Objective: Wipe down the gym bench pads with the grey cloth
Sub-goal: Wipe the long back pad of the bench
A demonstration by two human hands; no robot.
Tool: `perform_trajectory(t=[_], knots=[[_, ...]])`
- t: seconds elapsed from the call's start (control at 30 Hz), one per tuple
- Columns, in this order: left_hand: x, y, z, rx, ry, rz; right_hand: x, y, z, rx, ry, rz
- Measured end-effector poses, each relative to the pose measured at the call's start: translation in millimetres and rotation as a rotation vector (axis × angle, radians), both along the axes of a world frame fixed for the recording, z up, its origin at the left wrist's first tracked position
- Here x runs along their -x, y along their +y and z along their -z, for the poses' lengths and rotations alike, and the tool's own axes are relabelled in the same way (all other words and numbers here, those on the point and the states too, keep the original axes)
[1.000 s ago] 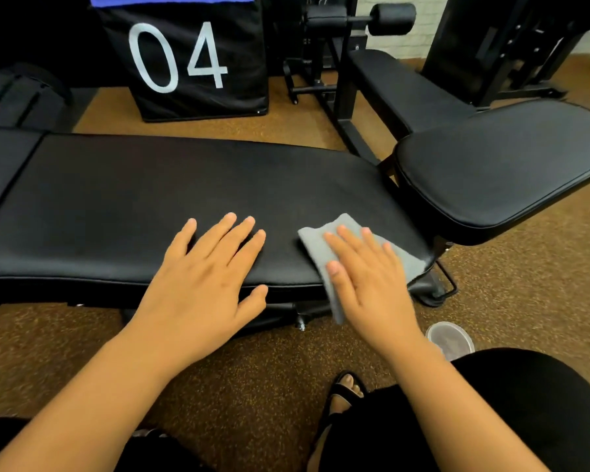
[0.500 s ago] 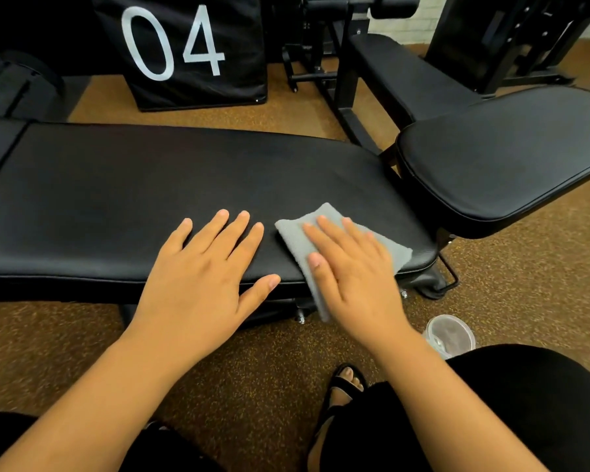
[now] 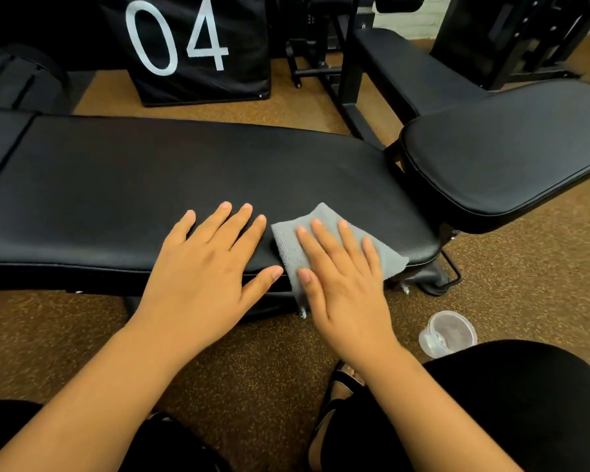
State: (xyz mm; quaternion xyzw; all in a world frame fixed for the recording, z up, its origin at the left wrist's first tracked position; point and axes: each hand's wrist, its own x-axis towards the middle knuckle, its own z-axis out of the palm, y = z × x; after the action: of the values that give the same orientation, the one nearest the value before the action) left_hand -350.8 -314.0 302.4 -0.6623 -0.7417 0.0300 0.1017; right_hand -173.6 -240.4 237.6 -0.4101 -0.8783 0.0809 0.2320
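A long black bench pad point(image 3: 150, 185) runs across the view, with a second black seat pad point(image 3: 511, 158) raised at its right end. The grey cloth point(image 3: 286, 243) lies on the near right part of the long pad and hangs over its front edge. My right hand point(image 3: 341, 277) presses flat on the cloth, fingers spread, covering most of it. My left hand point(image 3: 205, 267) rests flat on the bare pad just left of the cloth, fingers apart, holding nothing.
A clear plastic cup point(image 3: 447, 333) stands on the brown floor near my right knee. A black box marked 04 point(image 3: 191, 46) sits behind the bench. More black gym equipment point(image 3: 406, 69) stands at the back right. My sandalled foot point(image 3: 348, 379) is under the bench edge.
My right hand has slid the cloth leftward along the pad, closer to my left hand. The left hand has stayed nearly in place.
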Motion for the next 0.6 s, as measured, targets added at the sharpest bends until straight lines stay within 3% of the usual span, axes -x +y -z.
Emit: perform_trajectory(t=[0.17, 0.3, 0.5, 0.6], knots=[[0, -1, -1, -0.004, -0.001, 0.008, -39, 45, 13, 0.112, 0.154, 0.207], [-1, -2, 1, -0.009, -0.003, 0.004, -40, 55, 8, 0.162, 0.119, 0.302], [-1, -1, 0, -0.002, 0.001, -0.006, 12, 2, -14, 0.069, 0.013, 0.024], [-1, -2, 0, -0.003, -0.002, -0.008, 1, 17, -17, 0.098, 0.02, -0.039]])
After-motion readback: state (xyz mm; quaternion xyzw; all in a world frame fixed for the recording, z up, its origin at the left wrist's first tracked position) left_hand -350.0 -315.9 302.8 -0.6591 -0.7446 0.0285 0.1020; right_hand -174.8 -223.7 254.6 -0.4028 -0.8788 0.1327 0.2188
